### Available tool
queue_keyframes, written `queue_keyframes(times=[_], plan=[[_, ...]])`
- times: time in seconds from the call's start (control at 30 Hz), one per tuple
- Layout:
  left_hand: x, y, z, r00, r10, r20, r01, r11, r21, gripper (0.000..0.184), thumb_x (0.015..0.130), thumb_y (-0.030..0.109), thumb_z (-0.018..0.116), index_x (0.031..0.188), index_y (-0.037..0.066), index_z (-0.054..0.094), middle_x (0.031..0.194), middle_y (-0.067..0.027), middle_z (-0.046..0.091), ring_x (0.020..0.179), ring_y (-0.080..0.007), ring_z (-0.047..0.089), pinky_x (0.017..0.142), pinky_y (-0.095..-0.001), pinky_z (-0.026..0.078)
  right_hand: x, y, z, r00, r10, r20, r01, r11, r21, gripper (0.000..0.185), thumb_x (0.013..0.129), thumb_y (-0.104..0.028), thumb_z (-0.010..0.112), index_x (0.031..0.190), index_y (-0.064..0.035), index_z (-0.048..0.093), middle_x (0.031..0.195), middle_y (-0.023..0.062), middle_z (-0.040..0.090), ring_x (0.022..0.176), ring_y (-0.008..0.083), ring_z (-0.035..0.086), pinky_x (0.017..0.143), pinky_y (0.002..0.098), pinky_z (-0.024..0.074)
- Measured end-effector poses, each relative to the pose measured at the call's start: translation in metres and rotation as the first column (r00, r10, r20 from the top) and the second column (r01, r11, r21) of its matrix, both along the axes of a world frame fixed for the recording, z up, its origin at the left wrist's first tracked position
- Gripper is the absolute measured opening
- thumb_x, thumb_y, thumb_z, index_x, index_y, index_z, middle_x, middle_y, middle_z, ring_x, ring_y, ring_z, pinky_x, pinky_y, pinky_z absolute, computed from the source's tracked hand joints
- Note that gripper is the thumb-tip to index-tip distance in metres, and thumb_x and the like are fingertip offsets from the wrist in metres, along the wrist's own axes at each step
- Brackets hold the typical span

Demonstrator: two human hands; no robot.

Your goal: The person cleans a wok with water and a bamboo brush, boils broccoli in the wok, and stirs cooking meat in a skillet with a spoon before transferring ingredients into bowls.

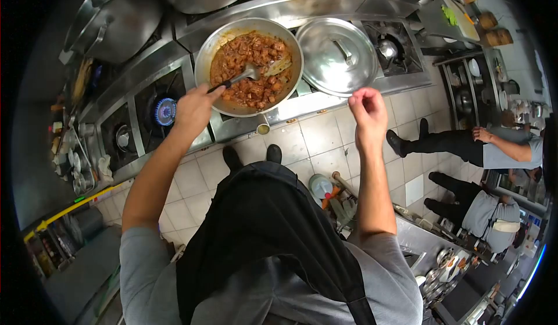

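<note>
My left hand [195, 111] is closed around the dark handle of a metal spoon [251, 72]. The spoon's head rests in chunky meat in reddish-brown sauce [250, 49], inside a wide pan [297, 63] on the stove. A pale leaf-like piece [279, 66] lies on the meat near the spoon. My right hand [369, 113] is raised, thumb and fingers drawn together in a pinch; whatever they may hold is too small or hidden to tell. Just beyond its fingertips is the rim of a round metal lid [331, 63] lying to the right of the pan.
A blue flame burns on the burner [165, 111] left of the pan. Large pots [122, 26] stand along the back. Right of the lid is another burner [388, 49]. A plastic bottle [319, 187] stands behind me. Two people [511, 151] are at the right.
</note>
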State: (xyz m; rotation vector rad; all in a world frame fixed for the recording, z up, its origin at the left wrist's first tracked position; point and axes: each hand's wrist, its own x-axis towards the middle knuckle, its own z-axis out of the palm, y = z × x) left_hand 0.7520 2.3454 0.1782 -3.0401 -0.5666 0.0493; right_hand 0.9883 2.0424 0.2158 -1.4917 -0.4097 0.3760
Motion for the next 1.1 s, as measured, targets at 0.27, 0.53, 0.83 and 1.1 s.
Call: queue_keyframes(times=[0.27,0.53,0.83,1.1], plan=[[-0.079,-0.052,0.045,0.958,0.286,-0.013,-0.277,0.914,-0.295,0.043,0.088,0.009,0.055,0.128,0.024,0.064,0.087,-0.0134,0.057,0.076,-0.0338,0.061,0.064,-0.0453,0.050,0.171,0.041,-0.181,0.762,0.152,0.630,0.336,0.737,-0.586,0.027,0.081,-0.021,0.069,0.105,-0.0075,0.069,0.097,0.0148,0.069,0.094,0.0358,0.064,0.086,0.0437,0.0502],[-0.055,-0.054,-0.024,0.837,0.529,0.141,-0.415,0.780,-0.468,0.046,0.089,0.011,0.061,0.134,0.018,0.058,0.087,-0.0179,0.062,0.081,-0.0380,0.062,0.070,-0.0477,0.050,0.224,0.113,-0.185,0.886,0.381,0.266,0.221,0.157,-0.963,0.051,0.088,-0.036,0.060,0.137,-0.0229,0.055,0.127,0.0129,0.064,0.118,0.0340,0.059,0.101,0.0468,0.0440],[-0.063,-0.055,-0.039,0.874,0.484,0.039,-0.406,0.774,-0.486,0.046,0.092,0.012,0.058,0.137,0.018,0.055,0.087,-0.0176,0.061,0.081,-0.0374,0.062,0.072,-0.0475,0.049,0.234,0.104,-0.181,0.821,0.509,0.261,0.291,0.021,-0.956,0.036,0.089,-0.034,0.056,0.115,-0.0112,0.066,0.114,0.0207,0.068,0.111,0.0358,0.064,0.096,0.0440,0.0471],[-0.103,-0.065,-0.031,0.846,0.502,0.182,-0.359,0.787,-0.502,0.045,0.090,0.007,0.059,0.135,0.014,0.057,0.088,-0.0166,0.061,0.080,-0.0367,0.061,0.070,-0.0453,0.049,0.201,0.026,-0.112,0.762,0.548,0.346,0.367,0.075,-0.927,0.033,0.086,-0.033,0.058,0.104,-0.0073,0.068,0.107,0.0248,0.068,0.102,0.0409,0.066,0.090,0.0484,0.0490]])
